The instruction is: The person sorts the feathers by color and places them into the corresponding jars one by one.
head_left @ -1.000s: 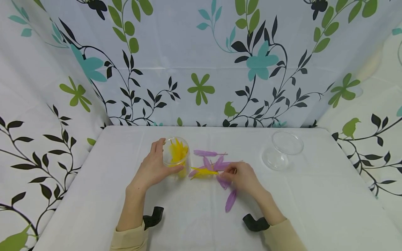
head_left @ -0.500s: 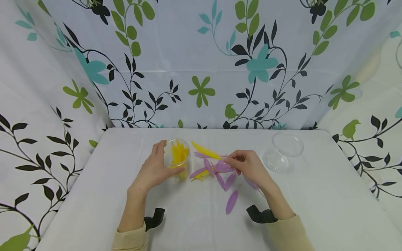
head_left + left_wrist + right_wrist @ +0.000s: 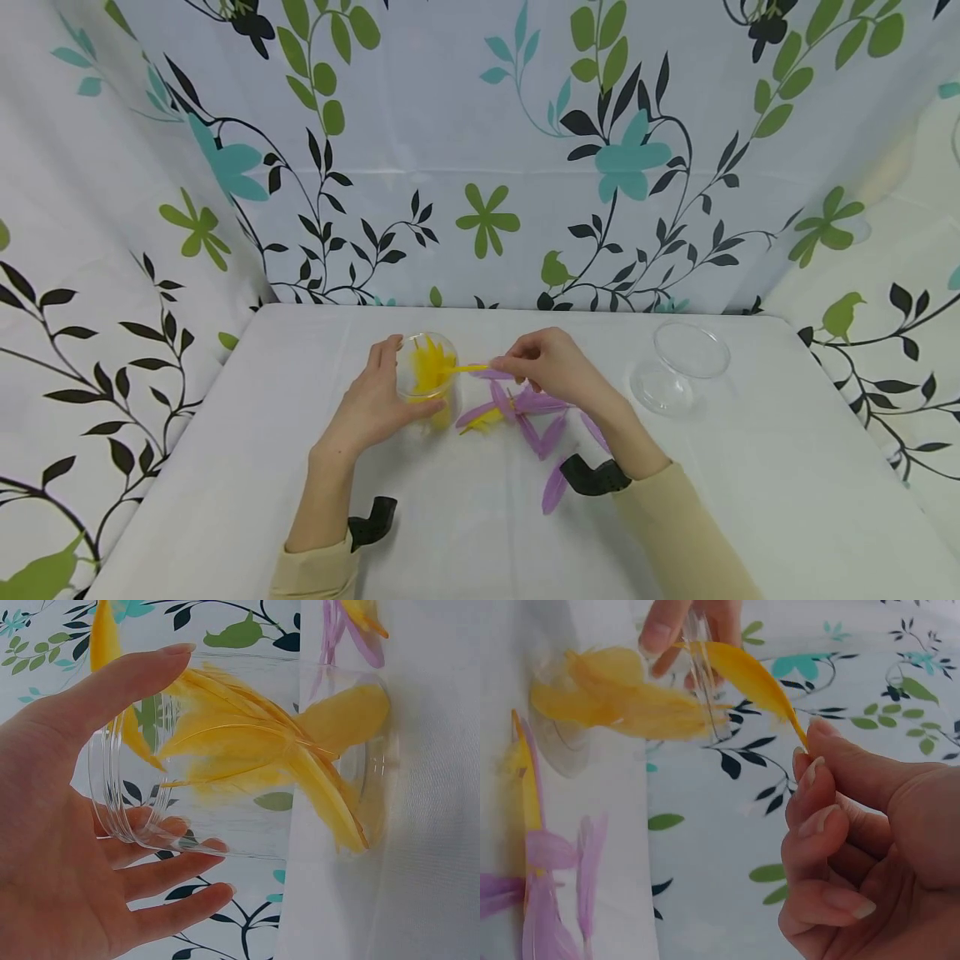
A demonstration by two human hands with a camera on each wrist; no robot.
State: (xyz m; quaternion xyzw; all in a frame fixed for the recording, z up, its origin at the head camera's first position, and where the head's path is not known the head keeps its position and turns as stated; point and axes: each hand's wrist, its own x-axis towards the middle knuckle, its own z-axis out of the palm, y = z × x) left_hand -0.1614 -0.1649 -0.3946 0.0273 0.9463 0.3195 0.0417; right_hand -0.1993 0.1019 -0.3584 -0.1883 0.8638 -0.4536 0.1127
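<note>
Yellow feather (image 3: 467, 367) pinched by the quill end between thumb and fingertips of right hand (image 3: 546, 362), lifted off the cloth, tip reaching over the rim of clear jar (image 3: 426, 377); same pinch seen close in the right wrist view (image 3: 759, 681), remaining fingers (image 3: 819, 822) curled in toward the palm. Left hand (image 3: 372, 402) wrapped round the jar, thumb along the near side, fingers round the far side, jar standing upright on white tablecloth (image 3: 225, 467); in the left wrist view, thumb (image 3: 112, 686) over the rim and fingers (image 3: 169, 866) beneath the clear wall (image 3: 247, 825). Inside the jar, several more yellow feathers (image 3: 247, 746), bunched and leaning against the wall. Just right of the jar, loose heap of purple feathers (image 3: 536, 403) flat on the cloth, partly under the right wrist, with one further yellow feather (image 3: 480, 421) lying among them at the left edge; single purple feather (image 3: 553, 492) a little apart toward the near edge. Black wrist mount (image 3: 371, 521) on the left forearm, another (image 3: 588, 477) on the right; beige sleeves (image 3: 675, 533) on both arms. Well to the right, second clear jar (image 3: 678, 367), tipped on its side, mouth facing up and away, nothing visible inside. Backdrop of white curtain (image 3: 480, 150) printed with green, teal and black leaves and flowers, closing the table on three sides.
</note>
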